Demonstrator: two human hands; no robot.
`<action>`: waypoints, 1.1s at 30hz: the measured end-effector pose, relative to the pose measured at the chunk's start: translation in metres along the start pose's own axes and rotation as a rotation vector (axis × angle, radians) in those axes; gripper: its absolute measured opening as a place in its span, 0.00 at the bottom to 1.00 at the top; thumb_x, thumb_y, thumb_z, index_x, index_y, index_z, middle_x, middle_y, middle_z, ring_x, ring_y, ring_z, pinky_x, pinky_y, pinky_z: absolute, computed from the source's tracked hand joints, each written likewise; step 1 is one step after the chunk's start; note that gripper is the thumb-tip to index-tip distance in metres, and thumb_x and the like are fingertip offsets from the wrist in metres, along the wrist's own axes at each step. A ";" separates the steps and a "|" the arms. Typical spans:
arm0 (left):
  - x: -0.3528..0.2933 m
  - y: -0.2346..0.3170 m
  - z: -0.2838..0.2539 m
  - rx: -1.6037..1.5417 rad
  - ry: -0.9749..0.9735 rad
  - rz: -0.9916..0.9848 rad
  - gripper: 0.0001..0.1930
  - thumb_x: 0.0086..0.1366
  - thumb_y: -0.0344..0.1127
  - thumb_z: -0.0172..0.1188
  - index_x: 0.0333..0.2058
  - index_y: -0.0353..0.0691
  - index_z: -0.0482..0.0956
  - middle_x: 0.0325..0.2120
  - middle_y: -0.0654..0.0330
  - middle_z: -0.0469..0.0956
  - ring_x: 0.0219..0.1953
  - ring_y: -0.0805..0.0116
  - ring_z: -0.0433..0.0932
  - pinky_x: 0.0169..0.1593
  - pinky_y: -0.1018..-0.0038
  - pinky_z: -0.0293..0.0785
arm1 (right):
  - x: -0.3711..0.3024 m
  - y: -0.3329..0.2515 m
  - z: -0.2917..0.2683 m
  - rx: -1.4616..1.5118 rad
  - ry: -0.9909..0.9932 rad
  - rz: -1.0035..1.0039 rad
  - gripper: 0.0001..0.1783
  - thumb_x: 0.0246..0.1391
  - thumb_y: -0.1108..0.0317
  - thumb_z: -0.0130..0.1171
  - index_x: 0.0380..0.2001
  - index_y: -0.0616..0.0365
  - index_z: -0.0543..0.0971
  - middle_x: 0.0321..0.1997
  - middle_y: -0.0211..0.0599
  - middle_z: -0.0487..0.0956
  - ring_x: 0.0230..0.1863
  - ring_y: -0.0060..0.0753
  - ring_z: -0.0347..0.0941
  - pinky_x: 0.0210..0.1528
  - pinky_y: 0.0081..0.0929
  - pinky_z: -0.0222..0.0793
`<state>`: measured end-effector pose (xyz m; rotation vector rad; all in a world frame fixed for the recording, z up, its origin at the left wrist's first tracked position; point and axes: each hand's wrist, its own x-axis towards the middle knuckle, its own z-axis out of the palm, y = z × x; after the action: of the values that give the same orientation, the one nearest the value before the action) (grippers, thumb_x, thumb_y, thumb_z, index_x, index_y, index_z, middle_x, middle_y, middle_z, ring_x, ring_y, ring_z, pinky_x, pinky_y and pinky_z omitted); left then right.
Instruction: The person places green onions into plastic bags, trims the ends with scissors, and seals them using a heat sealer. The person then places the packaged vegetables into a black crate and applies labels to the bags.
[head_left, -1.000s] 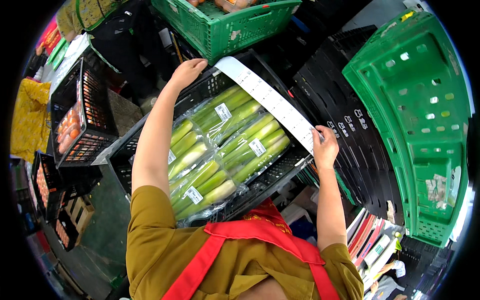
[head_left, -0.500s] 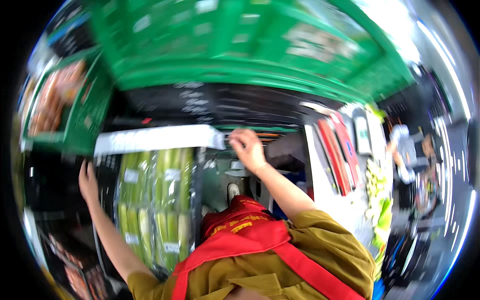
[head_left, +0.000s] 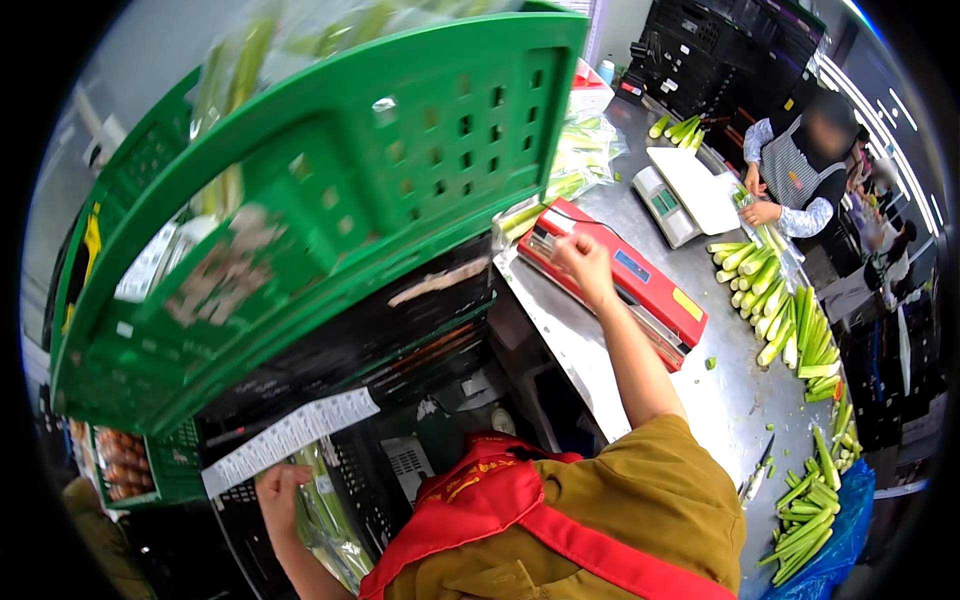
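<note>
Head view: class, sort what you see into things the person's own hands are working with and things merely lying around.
In hand:
left hand on white label strip
right hand on red sealing machine
black crate

Lying about:
green crate
white scale
cut green stalks
knife
</note>
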<state>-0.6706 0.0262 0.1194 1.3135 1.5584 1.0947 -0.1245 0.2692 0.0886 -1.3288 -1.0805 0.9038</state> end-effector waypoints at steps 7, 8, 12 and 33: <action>0.049 0.011 0.105 0.001 -0.207 -0.303 0.06 0.63 0.28 0.53 0.36 0.33 0.77 0.33 0.58 0.80 0.37 0.72 0.77 0.44 0.77 0.71 | 0.193 0.083 -0.104 0.373 0.440 0.339 0.25 0.51 0.73 0.59 0.53 0.62 0.66 0.50 0.45 0.71 0.48 0.42 0.72 0.44 0.36 0.77; 0.055 0.012 0.118 -0.014 -0.242 -0.301 0.07 0.64 0.28 0.53 0.37 0.33 0.78 0.33 0.58 0.80 0.38 0.72 0.77 0.44 0.77 0.71 | 0.209 0.093 -0.106 0.338 0.465 0.404 0.27 0.51 0.74 0.59 0.54 0.62 0.65 0.51 0.47 0.70 0.49 0.43 0.71 0.45 0.37 0.76; 0.077 0.024 0.167 0.000 -0.312 -0.323 0.09 0.65 0.31 0.52 0.39 0.33 0.77 0.34 0.58 0.81 0.39 0.71 0.78 0.45 0.76 0.73 | 0.253 0.124 -0.106 0.341 0.263 0.702 0.32 0.55 0.61 0.58 0.59 0.60 0.60 0.55 0.51 0.68 0.52 0.50 0.68 0.49 0.47 0.73; 0.090 0.041 0.234 -0.013 -0.380 -0.128 0.08 0.63 0.29 0.55 0.38 0.34 0.79 0.33 0.60 0.81 0.37 0.75 0.78 0.43 0.79 0.72 | 0.262 -0.120 -0.048 0.087 0.427 -0.567 0.11 0.52 0.65 0.60 0.21 0.62 0.77 0.21 0.26 0.75 0.24 0.14 0.66 0.28 0.17 0.62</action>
<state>-0.4492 0.1457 0.0837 1.3049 1.3267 0.7238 -0.0146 0.4976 0.2340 -0.9986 -0.9868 0.2274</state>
